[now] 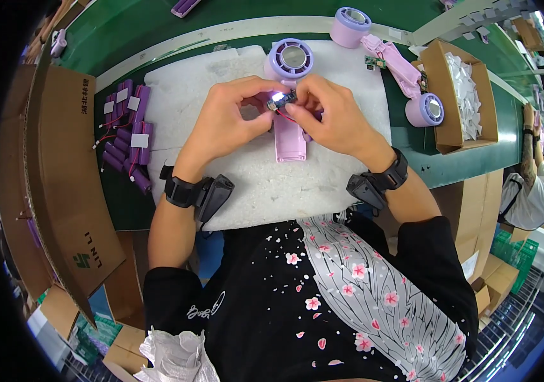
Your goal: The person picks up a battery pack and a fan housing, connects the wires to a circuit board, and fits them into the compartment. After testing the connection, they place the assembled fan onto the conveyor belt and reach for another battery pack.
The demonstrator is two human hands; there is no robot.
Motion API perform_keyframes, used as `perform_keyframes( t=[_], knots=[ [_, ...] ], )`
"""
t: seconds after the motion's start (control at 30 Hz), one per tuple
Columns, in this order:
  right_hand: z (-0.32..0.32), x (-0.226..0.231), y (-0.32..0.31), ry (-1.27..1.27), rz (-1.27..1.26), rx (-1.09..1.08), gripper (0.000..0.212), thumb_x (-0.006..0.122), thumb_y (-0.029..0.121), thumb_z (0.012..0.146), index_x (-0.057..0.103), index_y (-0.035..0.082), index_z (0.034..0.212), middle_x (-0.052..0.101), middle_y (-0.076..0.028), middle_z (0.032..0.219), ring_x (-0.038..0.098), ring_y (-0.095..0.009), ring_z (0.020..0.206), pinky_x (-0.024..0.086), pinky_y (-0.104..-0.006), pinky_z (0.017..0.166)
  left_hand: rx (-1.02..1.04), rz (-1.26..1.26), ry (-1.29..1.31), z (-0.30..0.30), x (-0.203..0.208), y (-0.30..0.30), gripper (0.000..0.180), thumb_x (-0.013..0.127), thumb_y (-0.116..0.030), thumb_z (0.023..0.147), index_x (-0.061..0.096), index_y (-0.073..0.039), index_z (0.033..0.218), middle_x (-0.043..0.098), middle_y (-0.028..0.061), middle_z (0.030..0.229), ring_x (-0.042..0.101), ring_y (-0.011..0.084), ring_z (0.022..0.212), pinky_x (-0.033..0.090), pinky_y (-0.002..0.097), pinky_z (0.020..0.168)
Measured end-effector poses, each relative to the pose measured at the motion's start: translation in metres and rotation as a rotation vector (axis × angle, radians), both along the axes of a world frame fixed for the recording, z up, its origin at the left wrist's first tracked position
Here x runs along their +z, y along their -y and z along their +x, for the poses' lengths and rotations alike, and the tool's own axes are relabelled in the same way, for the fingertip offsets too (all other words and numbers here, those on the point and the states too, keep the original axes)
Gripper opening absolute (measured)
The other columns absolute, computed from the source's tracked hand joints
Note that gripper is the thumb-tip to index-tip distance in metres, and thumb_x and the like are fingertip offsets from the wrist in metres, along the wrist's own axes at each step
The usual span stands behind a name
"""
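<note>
Batteries [139, 149] left, fan [289, 58] on foam [240, 191], box [487, 105] right

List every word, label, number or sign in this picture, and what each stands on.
Large cardboard box: dark characters near the top, wording withheld.
Same box, lower down: dark capital lettering beside a green logo, withheld.
Black shirt: pale script, withheld.
White labels on purple battery packs: any print too small to read.
Small lit module: any marking unreadable.
</note>
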State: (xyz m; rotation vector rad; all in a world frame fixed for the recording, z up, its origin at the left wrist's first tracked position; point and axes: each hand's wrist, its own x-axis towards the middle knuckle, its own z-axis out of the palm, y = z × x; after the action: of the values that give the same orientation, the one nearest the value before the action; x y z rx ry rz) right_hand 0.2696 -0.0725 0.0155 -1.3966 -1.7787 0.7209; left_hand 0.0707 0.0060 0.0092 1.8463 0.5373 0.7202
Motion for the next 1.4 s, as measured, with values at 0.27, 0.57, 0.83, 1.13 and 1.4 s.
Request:
perform_keyframes(
  t=[0.27, 0.57, 0.83, 1.13, 1.4],
  knots=[
    [-0.004, -0.003, -0.003, -0.030, 0.208, -0.037, 0.032, 0.077, 0.006, 0.074, 0.063, 0.003, 0.104, 0.063, -0.006, 0.090, 0.057, -0.010, 0.057, 0.046, -0.0235, 0.052, 0.074, -0.050, 0.038, 0.004, 0.002, 0.004, 0.028, 0.066, 0.003, 0.077, 0.067, 0.004, 0.106, 0.069, 0.0103, 0.093, 0.065, 0.0148, 0.077, 0.056, 0.0270, 0.075],
    [-0.004, -0.004, -0.003, -0.018, 0.245, -0.095, 0.032, 0.079, 0.005, 0.071, 0.069, 0.003, 0.101, 0.064, -0.006, 0.084, 0.056, -0.008, 0.052, 0.045, -0.0219, 0.051, 0.128, -0.029, -0.034, 0.004, 0.002, 0.005, 0.024, 0.067, 0.002, 0.077, 0.070, 0.004, 0.101, 0.070, 0.0106, 0.089, 0.067, 0.0149, 0.074, 0.056, 0.0266, 0.070],
    [-0.005, -0.009, -0.004, 0.012, 0.286, -0.101, 0.031, 0.081, 0.007, 0.069, 0.071, 0.002, 0.099, 0.065, -0.006, 0.082, 0.057, -0.008, 0.051, 0.044, -0.0216, 0.049, 0.125, 0.016, -0.138, 0.002, 0.003, 0.007, 0.022, 0.065, 0.002, 0.079, 0.071, 0.005, 0.100, 0.069, 0.0094, 0.090, 0.065, 0.0119, 0.075, 0.052, 0.0230, 0.066],
    [-0.011, -0.007, -0.004, -0.027, 0.204, -0.135, 0.029, 0.081, 0.008, 0.071, 0.070, 0.001, 0.097, 0.064, -0.007, 0.080, 0.056, -0.008, 0.051, 0.043, -0.0216, 0.048, 0.152, -0.004, -0.106, 0.002, -0.004, 0.006, 0.022, 0.065, 0.000, 0.078, 0.071, 0.003, 0.099, 0.068, 0.0096, 0.088, 0.063, 0.0111, 0.070, 0.051, 0.0234, 0.062],
    [-0.005, -0.001, -0.004, -0.050, 0.085, -0.157, 0.023, 0.076, 0.008, 0.077, 0.069, -0.001, 0.098, 0.063, -0.007, 0.082, 0.053, -0.006, 0.049, 0.038, -0.0215, 0.046, 0.154, 0.003, -0.049, 0.014, -0.008, 0.013, 0.032, 0.067, -0.002, 0.075, 0.060, 0.002, 0.106, 0.064, 0.0101, 0.086, 0.062, 0.0131, 0.069, 0.051, 0.0257, 0.065]
  ],
)
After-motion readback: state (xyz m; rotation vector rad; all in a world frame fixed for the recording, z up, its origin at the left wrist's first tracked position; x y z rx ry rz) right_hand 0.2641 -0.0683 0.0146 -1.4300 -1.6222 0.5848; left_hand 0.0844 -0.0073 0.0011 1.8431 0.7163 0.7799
